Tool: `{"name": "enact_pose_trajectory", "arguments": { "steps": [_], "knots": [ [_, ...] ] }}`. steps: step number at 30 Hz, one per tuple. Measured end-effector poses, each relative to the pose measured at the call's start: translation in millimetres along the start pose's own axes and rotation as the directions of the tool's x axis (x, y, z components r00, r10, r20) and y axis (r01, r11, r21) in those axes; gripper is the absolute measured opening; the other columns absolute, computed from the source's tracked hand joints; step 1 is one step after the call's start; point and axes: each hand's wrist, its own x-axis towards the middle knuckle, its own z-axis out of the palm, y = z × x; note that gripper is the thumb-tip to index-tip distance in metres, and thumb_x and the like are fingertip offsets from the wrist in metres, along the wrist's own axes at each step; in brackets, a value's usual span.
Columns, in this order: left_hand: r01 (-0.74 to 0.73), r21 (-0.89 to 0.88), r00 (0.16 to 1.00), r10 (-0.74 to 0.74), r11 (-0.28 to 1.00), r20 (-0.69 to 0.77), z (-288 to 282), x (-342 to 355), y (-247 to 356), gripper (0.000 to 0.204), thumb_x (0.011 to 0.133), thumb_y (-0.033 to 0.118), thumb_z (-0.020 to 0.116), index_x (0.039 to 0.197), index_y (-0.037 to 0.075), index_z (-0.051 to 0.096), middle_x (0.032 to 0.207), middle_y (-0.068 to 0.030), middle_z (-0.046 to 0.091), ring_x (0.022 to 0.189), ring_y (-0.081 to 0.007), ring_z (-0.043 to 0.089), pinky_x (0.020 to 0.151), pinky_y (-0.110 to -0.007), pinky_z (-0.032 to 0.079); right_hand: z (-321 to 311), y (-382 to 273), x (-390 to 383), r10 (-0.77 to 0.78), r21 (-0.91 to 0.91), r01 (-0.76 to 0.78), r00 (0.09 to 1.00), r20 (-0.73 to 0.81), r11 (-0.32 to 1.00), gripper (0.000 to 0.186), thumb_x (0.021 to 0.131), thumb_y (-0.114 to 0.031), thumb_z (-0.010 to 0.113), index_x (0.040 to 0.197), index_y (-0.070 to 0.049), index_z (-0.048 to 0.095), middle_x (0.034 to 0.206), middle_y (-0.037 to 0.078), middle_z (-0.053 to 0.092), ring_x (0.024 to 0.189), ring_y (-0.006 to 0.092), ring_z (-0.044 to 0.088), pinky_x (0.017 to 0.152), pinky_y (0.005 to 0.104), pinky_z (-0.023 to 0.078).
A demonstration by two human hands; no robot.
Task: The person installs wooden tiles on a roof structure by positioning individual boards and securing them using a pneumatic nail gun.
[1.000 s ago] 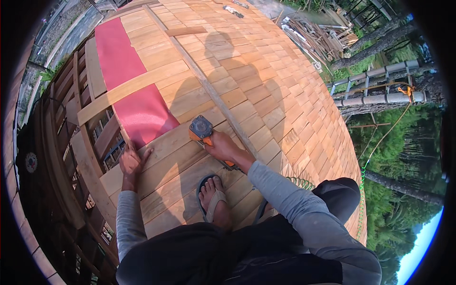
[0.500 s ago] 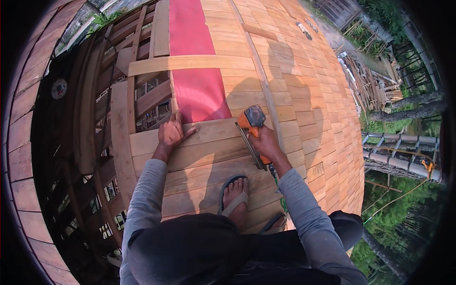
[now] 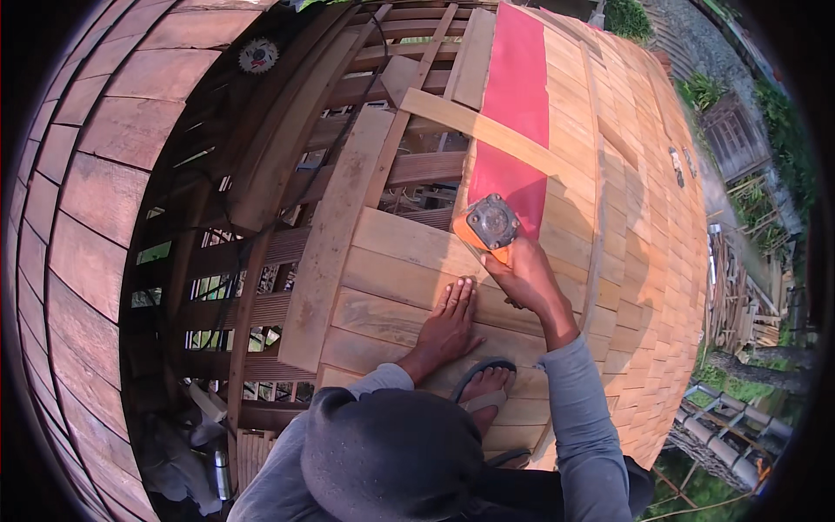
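My right hand (image 3: 532,283) is closed round the grip of an orange and dark-grey nail gun (image 3: 491,224). The tool stands over the topmost laid wooden board (image 3: 409,239), at the near end of a red sheet (image 3: 515,87); its nose is hidden beneath its body. Just nearer to me, my left hand (image 3: 442,329) lies flat on the row of boards, fingers stretched out and holding nothing. Farther up, a loose plank (image 3: 487,129) crosses the red sheet. My sandalled foot (image 3: 489,390) rests on the boards close to the left hand.
Left of the boards, an open wooden frame (image 3: 287,248) has gaps dropping below. A long plank (image 3: 335,244) lies along its edge. A round saw blade (image 3: 258,56) shows at the upper left. Shingles (image 3: 644,261) slope away rightward, and a ladder (image 3: 726,435) stands beyond.
My view has turned and shifted left. My left hand has left the board's edge beside the red sheet and lies flat nearer me. The nail gun has moved up to the sheet's near end.
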Motion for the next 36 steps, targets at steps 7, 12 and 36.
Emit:
{"name": "enact_pose_trajectory", "arguments": {
  "steps": [7, 12, 36],
  "knots": [
    [-0.077, -0.101, 0.997, 0.075, 0.992, -0.018, 20, 5, 1, 0.086, 0.101, 0.061, 0.055, 0.152, -0.007, 0.049, 0.164, -0.0262, 0.042, 0.159, -0.0379, 0.031, 0.133, -0.052, 0.015, 64, -82, 88, -0.195, -0.056, 0.206, 0.967, 0.166, 0.977, 0.032, 0.090, -0.016, 0.074, 0.115, 0.003, 0.068, 0.096, 0.030, 0.073, 0.096, 0.0521, 0.069, 0.082, 0.0551, 0.057],
    [-0.111, -0.180, 0.993, 0.100, 0.977, -0.065, 19, 4, 0, 0.071, 0.098, 0.051, 0.063, 0.141, -0.006, 0.059, 0.156, -0.0245, 0.052, 0.154, -0.0373, 0.039, 0.132, -0.052, 0.021, 80, -71, 94, -0.125, -0.036, 0.136, 0.969, 0.215, 0.990, 0.037, 0.089, -0.015, 0.074, 0.120, 0.002, 0.065, 0.096, 0.032, 0.072, 0.096, 0.0521, 0.070, 0.081, 0.0566, 0.057],
    [-0.167, 0.032, 0.941, 0.169, 0.985, -0.293, 1, 4, 25, 0.075, 0.094, 0.047, 0.072, 0.145, -0.006, 0.057, 0.149, -0.0295, 0.058, 0.147, -0.0401, 0.050, 0.123, -0.055, 0.035, -124, -32, -204, -0.045, -0.294, -0.015, 0.980, -0.196, 0.956, 0.027, 0.091, -0.011, 0.068, 0.117, -0.004, 0.062, 0.104, 0.021, 0.075, 0.097, 0.0443, 0.074, 0.081, 0.0545, 0.059]
  ]
}}
